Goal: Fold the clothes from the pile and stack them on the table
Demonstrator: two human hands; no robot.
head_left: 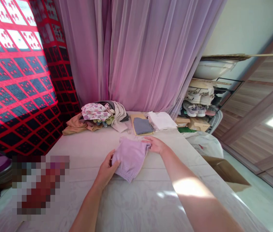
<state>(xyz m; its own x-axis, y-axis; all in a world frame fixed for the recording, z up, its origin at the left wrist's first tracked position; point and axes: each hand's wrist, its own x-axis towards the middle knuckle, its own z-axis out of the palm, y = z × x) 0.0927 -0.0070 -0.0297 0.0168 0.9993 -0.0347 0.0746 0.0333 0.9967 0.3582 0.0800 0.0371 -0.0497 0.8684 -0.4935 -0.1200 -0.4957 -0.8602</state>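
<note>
Pale purple shorts (129, 158) with a gathered elastic waistband lie on the covered table in the middle of the view, the waistband toward me. My left hand (108, 166) is closed on their left edge, thumb on top and the other fingers partly hidden. At the far right corner, my right hand (153, 144) pinches the cloth near a leg hem. Just beyond lies a folded grey-blue cloth (142, 125) on a yellow one (134, 120), beside a stack of folded white cloths (162, 120).
A heap of loose clothes (102, 116) sits at the table's back left. Purple curtains (136, 54) hang behind. On the right are a rack with shoes (196, 103), a white plastic bag (204, 143) and a cardboard box (226, 170). A blurred-out patch (43, 187) covers the left side.
</note>
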